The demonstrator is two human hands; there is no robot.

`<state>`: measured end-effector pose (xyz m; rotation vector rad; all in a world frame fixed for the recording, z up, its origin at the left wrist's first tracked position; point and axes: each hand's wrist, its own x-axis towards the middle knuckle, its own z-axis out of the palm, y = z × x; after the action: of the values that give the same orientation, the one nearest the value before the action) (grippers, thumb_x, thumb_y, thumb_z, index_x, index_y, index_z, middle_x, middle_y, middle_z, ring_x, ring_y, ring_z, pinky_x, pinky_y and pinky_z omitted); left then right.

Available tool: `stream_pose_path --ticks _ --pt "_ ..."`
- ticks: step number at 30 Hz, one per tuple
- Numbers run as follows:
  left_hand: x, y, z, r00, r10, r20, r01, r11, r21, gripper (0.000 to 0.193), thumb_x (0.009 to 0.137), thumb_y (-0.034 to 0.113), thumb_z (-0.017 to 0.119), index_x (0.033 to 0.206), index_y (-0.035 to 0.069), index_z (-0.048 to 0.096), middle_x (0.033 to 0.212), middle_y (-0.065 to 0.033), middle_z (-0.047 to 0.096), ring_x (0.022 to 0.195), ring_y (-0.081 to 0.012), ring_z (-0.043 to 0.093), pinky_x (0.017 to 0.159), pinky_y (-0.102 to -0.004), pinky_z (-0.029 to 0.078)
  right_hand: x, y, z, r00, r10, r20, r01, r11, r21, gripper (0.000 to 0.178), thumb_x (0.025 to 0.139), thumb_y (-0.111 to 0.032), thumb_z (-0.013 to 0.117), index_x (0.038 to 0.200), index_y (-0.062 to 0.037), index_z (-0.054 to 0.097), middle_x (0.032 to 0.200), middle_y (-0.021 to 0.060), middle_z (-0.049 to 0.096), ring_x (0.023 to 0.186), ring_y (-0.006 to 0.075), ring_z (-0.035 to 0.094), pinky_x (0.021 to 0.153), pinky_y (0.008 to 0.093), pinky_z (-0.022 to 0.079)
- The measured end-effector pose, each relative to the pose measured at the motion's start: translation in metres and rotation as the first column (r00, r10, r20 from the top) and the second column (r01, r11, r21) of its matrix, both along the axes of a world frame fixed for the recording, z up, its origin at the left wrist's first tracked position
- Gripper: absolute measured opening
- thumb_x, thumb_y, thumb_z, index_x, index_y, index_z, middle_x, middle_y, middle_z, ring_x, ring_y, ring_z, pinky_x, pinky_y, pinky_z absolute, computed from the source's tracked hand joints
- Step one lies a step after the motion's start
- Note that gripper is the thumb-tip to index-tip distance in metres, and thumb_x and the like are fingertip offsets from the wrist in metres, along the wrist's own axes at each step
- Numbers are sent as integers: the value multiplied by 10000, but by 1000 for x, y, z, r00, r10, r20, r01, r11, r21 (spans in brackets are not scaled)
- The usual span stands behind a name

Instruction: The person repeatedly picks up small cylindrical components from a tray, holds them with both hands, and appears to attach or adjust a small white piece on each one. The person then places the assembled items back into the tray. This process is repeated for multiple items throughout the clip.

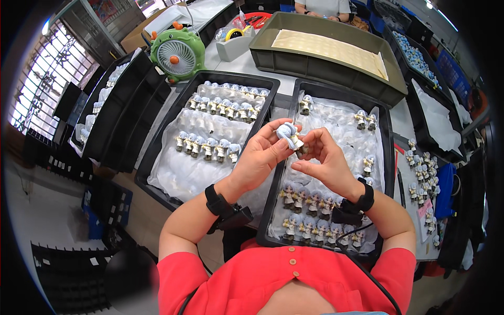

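My left hand (257,156) grips a small figurine (286,132) with pale blue hair between thumb and fingers, hair side up. At its dark lower end, the curled fingers and thumb of my right hand (332,164) close around it. The figurine is tilted, and its front is partly hidden by my fingers. Below my hands, the right black tray (389,152) bears rows of similar figurines (313,203) on white wrapping. The left black tray (152,157) has more figurines (209,148) in rows, on crumpled white sheets.
A green animal-shaped fan (177,54) stands behind the left tray. An olive bin (262,55) with a cream sheet sits at the back. Loose figurines (423,176) crowd the table at right. A tilted black tray (123,123) stands at left. Another person (323,7) sits across.
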<state>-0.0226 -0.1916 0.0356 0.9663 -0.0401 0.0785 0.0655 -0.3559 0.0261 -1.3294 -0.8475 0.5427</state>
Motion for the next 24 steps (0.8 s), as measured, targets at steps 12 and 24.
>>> stream_pose_path --ticks 12,24 --pt "0 2 -4 999 33 -22 -33 999 5 426 916 145 549 1303 77 383 1342 -126 447 1139 -170 520 955 -305 442 3 -1 4 728 -240 642 277 960 44 329 702 -86 769 955 -52 561 912 56 608 810 158 595 735 271 462" --pt "-4 0 -7 988 155 22 -156 959 238 535 915 71 523 1402 58 303 1330 -99 462 1165 -164 496 969 -307 415 -4 3 8 805 -241 542 281 960 9 369 705 -117 773 1012 -34 586 898 76 647 805 171 629 734 284 480"
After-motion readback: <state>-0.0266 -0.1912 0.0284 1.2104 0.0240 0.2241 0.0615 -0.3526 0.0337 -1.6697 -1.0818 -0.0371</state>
